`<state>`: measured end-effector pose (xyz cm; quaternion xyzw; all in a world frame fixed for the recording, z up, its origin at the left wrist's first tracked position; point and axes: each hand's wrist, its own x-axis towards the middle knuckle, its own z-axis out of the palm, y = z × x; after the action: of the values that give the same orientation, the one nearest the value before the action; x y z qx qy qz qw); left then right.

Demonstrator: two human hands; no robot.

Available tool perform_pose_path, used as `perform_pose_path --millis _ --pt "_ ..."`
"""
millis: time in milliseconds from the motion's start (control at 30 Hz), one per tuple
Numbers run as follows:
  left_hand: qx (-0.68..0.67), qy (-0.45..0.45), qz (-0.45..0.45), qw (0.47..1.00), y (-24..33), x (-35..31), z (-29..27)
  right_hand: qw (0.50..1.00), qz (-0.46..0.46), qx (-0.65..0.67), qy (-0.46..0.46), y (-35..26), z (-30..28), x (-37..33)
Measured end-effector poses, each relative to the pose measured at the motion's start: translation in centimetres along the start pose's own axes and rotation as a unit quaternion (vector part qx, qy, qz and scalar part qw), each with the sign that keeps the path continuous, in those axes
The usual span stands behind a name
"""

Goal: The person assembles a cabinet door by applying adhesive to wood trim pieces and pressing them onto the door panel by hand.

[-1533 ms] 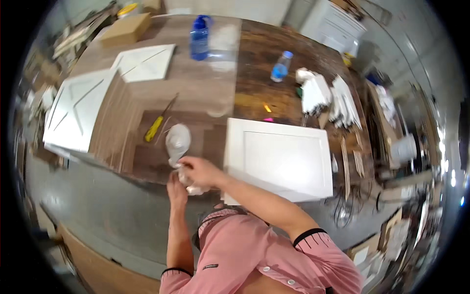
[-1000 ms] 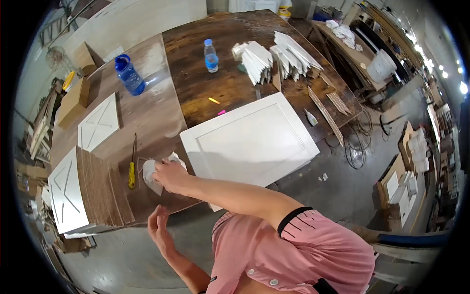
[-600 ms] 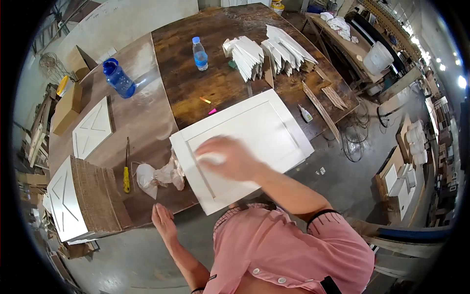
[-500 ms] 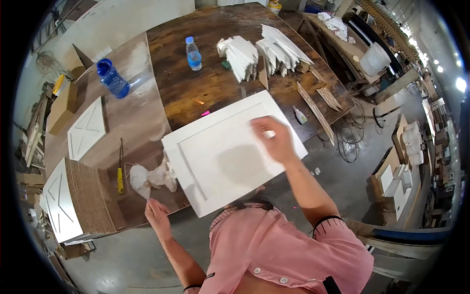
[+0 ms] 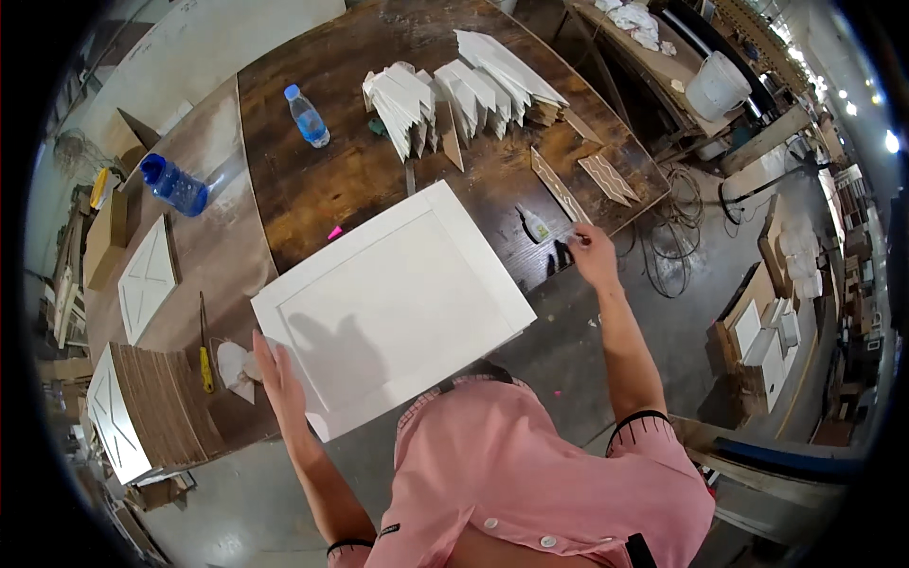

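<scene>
A white framed panel (image 5: 388,303) with a recessed middle, like a cabinet door, lies at a slant over the table's near edge. My left hand (image 5: 280,381) is at its left edge, fingers stretched out and open, next to a crumpled white cloth or bag (image 5: 237,367). My right hand (image 5: 595,257) is beyond the panel's right corner, by the near end of a narrow wooden strip (image 5: 559,183). Its fingertips are pinched together; what they hold, if anything, is too small to make out. A small white glue bottle (image 5: 532,225) lies just left of it.
Stacks of white mitred strips (image 5: 402,102) stand at the back. A clear water bottle (image 5: 307,117) and a blue jug (image 5: 174,186) are on the table (image 5: 284,189). A yellow-handled screwdriver (image 5: 205,367) lies beside stacked panels (image 5: 156,407). Cables (image 5: 674,227) hang off to the right.
My right hand has moved from above the panel to the right, beside the glue bottle. My left hand has risen to the panel's left edge. The view has shifted, so the table things appear further left.
</scene>
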<state>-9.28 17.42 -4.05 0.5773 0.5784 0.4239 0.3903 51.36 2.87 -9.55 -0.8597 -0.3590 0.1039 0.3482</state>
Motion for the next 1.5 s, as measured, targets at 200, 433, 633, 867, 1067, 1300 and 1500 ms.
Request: perform_pose_path --millis 200,433,633,867,1067,1300,1500 --pt "0.137 0.051 0.011 0.989 1.4 -0.2 2.3 0.993 0.021 -0.113 -0.029 -5.8 3.8 1.1" --pt "0.199 0.040 0.017 0.979 1.0 0.4 2.8 0.997 0.014 0.021 -0.074 -0.5 6.4 4.2" --pt "0.314 0.027 0.067 0.947 1.2 0.3 2.7 0.877 0.196 0.418 -0.129 -5.8 0.4 -0.3" --pt "0.329 0.026 0.102 0.939 1.0 1.0 2.2 0.747 0.230 0.595 -0.190 -10.8 -2.3 -6.8" --pt "0.293 0.031 0.093 0.951 0.2 1.1 2.2 0.781 0.161 0.536 -0.277 -10.4 -0.8 -8.1" --pt "0.285 0.041 0.060 0.956 1.0 1.0 2.4 0.862 0.152 0.388 -0.290 -13.4 -1.5 -9.8" --pt "0.279 0.045 0.043 0.958 1.2 1.0 2.5 0.922 0.070 0.251 -0.286 -14.0 -1.3 -9.9"
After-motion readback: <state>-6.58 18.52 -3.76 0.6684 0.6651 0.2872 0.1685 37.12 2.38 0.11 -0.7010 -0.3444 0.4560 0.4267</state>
